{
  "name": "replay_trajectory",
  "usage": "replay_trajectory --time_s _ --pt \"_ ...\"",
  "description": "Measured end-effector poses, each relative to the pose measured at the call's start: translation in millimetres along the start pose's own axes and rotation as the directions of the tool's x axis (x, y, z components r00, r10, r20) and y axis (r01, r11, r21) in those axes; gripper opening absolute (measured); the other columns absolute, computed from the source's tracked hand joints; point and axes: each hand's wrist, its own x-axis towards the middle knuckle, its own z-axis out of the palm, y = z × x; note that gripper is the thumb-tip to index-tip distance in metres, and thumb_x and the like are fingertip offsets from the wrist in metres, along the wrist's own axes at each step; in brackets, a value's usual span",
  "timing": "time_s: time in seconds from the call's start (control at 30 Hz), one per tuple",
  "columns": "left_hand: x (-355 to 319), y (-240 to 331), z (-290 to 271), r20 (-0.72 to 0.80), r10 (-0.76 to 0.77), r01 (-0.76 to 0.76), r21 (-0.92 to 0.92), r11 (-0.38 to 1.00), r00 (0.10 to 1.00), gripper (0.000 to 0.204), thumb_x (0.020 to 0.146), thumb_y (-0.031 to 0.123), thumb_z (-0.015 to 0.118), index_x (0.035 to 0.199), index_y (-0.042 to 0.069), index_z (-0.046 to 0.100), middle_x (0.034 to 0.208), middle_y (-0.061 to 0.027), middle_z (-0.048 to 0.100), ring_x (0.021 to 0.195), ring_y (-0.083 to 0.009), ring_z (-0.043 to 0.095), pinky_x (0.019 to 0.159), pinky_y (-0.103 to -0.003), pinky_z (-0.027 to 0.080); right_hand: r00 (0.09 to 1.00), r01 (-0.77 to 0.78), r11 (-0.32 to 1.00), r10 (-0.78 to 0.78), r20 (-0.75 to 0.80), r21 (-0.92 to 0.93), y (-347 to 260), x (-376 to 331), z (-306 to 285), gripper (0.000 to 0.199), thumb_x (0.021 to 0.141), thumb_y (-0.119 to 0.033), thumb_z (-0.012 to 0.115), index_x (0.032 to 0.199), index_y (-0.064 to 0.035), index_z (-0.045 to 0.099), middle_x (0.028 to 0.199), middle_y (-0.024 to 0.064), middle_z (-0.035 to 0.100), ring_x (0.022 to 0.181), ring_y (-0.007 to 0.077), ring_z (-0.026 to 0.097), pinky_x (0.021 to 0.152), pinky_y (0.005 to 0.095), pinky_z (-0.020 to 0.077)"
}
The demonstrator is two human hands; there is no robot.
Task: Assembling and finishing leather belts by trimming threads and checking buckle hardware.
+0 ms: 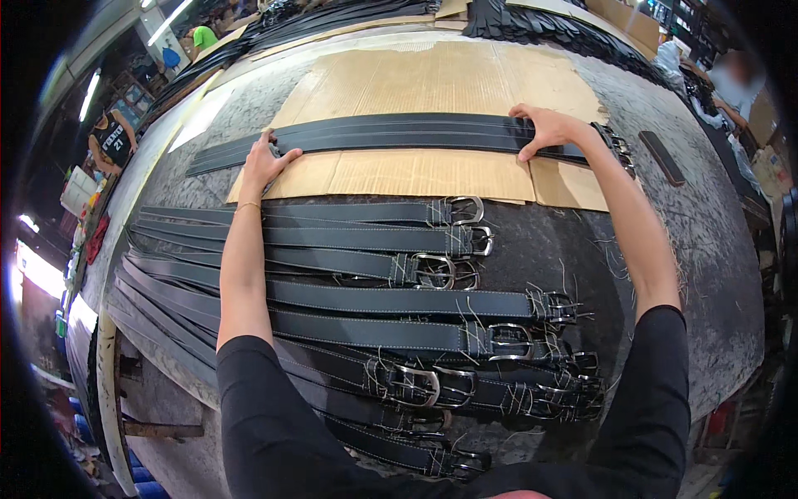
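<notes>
A stack of black leather belts (399, 131) with pale stitching lies crosswise on a sheet of cardboard (391, 176). Near its left part, my left hand (264, 162) is closed on the belts, its thumb along the near edge. My right hand (550, 131) spans the stack close to the buckle end, fingers at the far edge and thumb at the near one. Metal buckles (617, 148) show just past my right wrist. Nearer to me, under my forearms, many more black belts (357, 240) are spread out, their silver buckles (509, 341) toward the right with loose threads.
A dark oblong block (662, 158) rests on the worn grey table (706, 249) at the right. Heaps of black strips (549, 32) line the far edge. One person (112, 141) stands at the left, another (735, 87) at the far right, and a green shirt (203, 37) shows behind.
</notes>
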Motion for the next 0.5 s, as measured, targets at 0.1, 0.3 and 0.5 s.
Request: replay_trajectory --time_s 0.1,0.3,0.5 --pt "5 2 -3 -0.097 0.099 -0.093 0.058 0.994 0.99 0.09 0.069 0.069 0.071 0.128 0.003 0.053 0.12 -0.0222 0.06 0.116 -0.0391 0.054 0.096 -0.046 0.044 1.0 -0.005 0.999 0.006 0.019 -0.043 -1 -4 -3 0.115 0.052 -0.042 0.091 0.144 -0.0033 0.035 0.138 0.0237 0.049 0.13 0.0344 0.047 0.11 0.0387 0.0368" --pt "-7 18 2 -0.251 0.119 -0.051 0.26 0.964 0.961 0.045 0.092 0.044 0.058 0.101 0.0 0.058 0.092 -0.0213 0.066 0.088 -0.0395 0.062 0.077 -0.049 0.047 0.983 -0.109 0.926 0.048 -0.175 -0.362 -46 -85 -28 0.117 0.063 -0.057 0.082 0.152 -0.0096 0.023 0.146 0.025 0.039 0.136 0.0368 0.039 0.113 0.0426 0.0321" --pt "-15 19 -1 -0.009 -0.215 0.196 0.444 0.874 0.977 0.044 0.094 0.03 0.055 0.124 -0.001 0.051 0.103 -0.0239 0.065 0.101 -0.0364 0.064 0.081 -0.046 0.052 0.956 -0.243 0.968 0.228 -0.184 -0.058 -87 -312 -77 0.08 0.08 -0.048 0.073 0.143 -0.0087 0.042 0.143 0.0153 0.047 0.131 0.0328 0.046 0.11 0.0436 0.0371"
